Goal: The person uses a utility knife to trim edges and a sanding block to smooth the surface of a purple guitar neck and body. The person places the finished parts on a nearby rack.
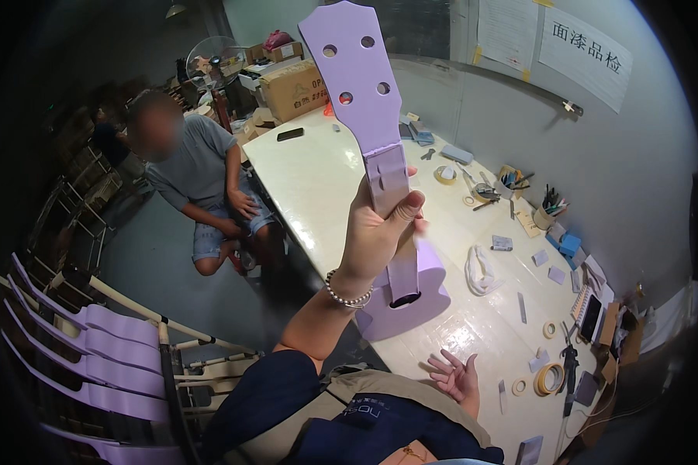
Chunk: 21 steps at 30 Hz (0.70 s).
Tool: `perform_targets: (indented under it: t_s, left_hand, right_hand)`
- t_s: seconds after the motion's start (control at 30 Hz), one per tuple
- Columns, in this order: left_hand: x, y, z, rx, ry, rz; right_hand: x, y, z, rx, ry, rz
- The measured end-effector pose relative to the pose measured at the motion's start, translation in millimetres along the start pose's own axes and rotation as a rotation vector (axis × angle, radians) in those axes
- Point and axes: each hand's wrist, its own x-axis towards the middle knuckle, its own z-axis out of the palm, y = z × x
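At the centre of the head view, the left hand (pixel 374 235) is wrapped around the neck of a lilac ukulele (pixel 390 169), thumb crossing its front. The headstock, pierced by four holes, points to 12 o'clock, leaning slightly toward 11. The body lies toward 6 o'clock from that grip, in front of the table (pixel 302 190); I cannot tell whether they touch. At 5 o'clock, the right hand (pixel 456 378) is open with fingers spread, palm up, holding nothing, near the table's lower edge.

A white cloth ring (pixel 482 270) lies at 3 o'clock from the ukulele's body, well apart from it. Pen cups (pixel 551 214) stand at 2 o'clock; a tape roll (pixel 550 379) lies at 4. Toward 10 o'clock sits a person (pixel 202 159), hands low. More lilac bodies (pixel 124 364) line a rack (pixel 180 387) at 8 o'clock.
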Motion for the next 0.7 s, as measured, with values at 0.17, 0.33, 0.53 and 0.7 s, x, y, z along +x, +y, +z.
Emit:
perform_targets:
  t_s: [0.17, 0.33, 0.53, 0.7]
  left_hand:
    - [3, 8, -14, 0.177, 0.145, 0.023]
    - [4, 15, -21, 0.259, 0.176, 0.057]
    - [2, 17, -25, 0.239, 0.112, 0.070]
    - [-1, 18, -23, 0.214, 0.039, 0.087]
  right_hand:
    - [3, -3, -6, -0.008, 0.018, -0.016]
    - [6, -2, -10, -0.004, 0.022, -0.011]
    - [6, -1, -8, -0.009, 0.050, -0.016]
    - [8, 1, -20, 0.060, 0.036, -0.018]
